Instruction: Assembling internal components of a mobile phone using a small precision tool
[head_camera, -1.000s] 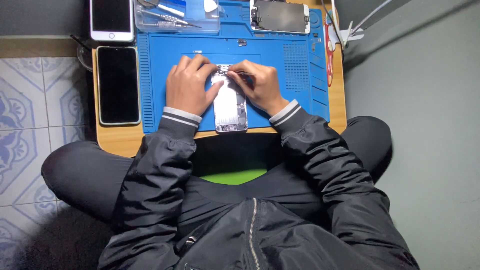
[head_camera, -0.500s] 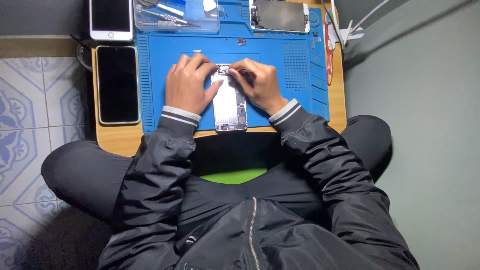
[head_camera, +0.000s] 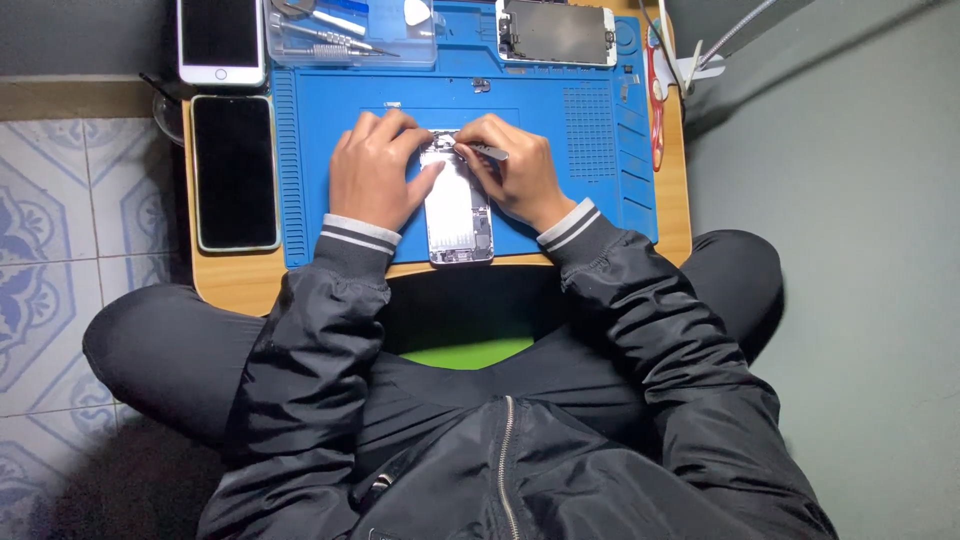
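On blue mat (head_camera: 580, 140): left hand (head_camera: 375, 170) grasps opened phone (head_camera: 455, 205); right hand (head_camera: 520, 175) pinches tweezers (head_camera: 485, 151); clear tray (head_camera: 350, 35) holds tools.

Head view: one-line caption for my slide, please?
Left hand steadies an opened phone on a blue mat while right hand works its top with tweezers.

Small wooden tabletop (head_camera: 240, 285), light brown, set low over tiled floor (head_camera: 45, 220). Blue work mat (head_camera: 590, 150) covers most of tabletop, ridged strips along left and right edges. Dark phone (head_camera: 235, 172) lies face up directly on wood, left of mat, just beside its edge. White phone (head_camera: 221, 40) above it, at far left corner. Red-handled tool (head_camera: 655, 95) lies along mat's right edge. Bare wood strip shows at near edge and right side.
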